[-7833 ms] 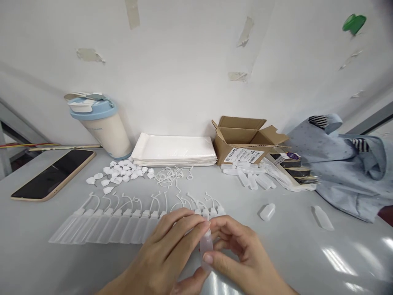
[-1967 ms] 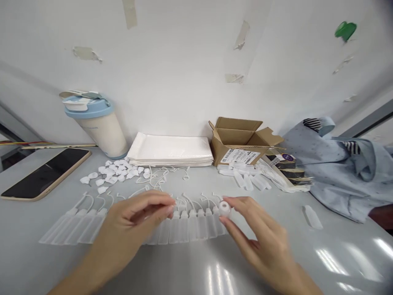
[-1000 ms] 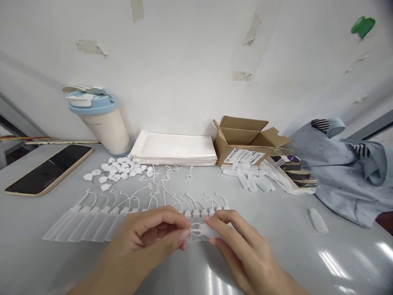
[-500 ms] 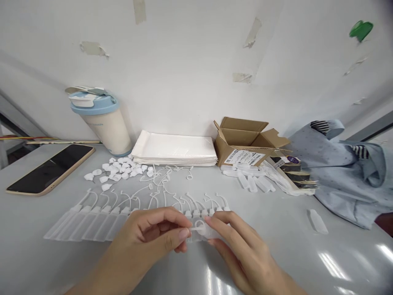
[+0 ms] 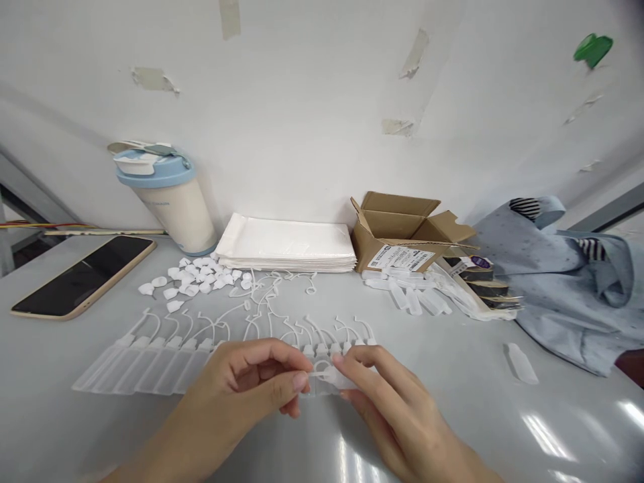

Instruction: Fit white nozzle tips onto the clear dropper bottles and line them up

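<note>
The step in hand looks like working a white strap (image 5: 318, 375) onto the neck of a small bottle (image 5: 342, 379); whether its loop is fully seated is too small to tell. The next move seems to call for a steady pull on the strap with the bottle kept still. The left hand (image 5: 251, 389) pinches the strap, thumb and forefinger closed together. The right hand (image 5: 402, 406) has its fingers closed to the bottle's width, gripping its body, neck toward the left fingertips. The bottle sits between both grips, against the right-hand part of the bottle row (image 5: 151, 369).
</note>
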The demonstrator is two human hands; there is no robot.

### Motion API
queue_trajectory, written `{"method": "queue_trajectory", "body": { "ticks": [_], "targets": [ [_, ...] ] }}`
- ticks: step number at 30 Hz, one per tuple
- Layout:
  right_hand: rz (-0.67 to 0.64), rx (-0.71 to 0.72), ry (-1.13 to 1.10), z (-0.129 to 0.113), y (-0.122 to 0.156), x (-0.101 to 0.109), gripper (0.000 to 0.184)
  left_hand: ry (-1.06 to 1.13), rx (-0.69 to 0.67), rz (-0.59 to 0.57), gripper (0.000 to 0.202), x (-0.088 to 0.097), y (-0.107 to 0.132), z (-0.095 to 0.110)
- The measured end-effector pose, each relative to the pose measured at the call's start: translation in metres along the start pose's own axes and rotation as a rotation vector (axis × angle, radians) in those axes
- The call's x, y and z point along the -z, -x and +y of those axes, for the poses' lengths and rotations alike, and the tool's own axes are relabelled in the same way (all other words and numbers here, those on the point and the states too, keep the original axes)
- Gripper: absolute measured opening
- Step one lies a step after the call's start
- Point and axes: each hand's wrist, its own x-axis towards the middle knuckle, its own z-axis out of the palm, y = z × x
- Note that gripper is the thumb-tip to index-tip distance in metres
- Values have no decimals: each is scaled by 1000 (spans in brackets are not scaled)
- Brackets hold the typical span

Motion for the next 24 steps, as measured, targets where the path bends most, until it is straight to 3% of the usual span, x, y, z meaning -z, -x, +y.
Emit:
{"method": "queue_trajectory", "body": {
  "ticks": [8,12,16,18,21,24],
  "targets": [
    [-38,7,5,0,2,-1,53,31,13,-62,12,-5,-1,4],
    [-65,-14,-53,0,3,0,46,13,47,-79,17,-6,0,0],
    [-76,-73,-209,1,0,1,39,-139,56,-49,25,-10,3,-6],
    [-51,-88,-277,2,0,-1,40,-259,-50,3,20,-12,4,-6],
    [25,-104,-347,3,2,-7,39,-408,-353,79,10,-16,4,-6],
    [93,-228,-457,0,8,-14,33,-499,-604,100,15,-16,4,-8]
  ]
}}
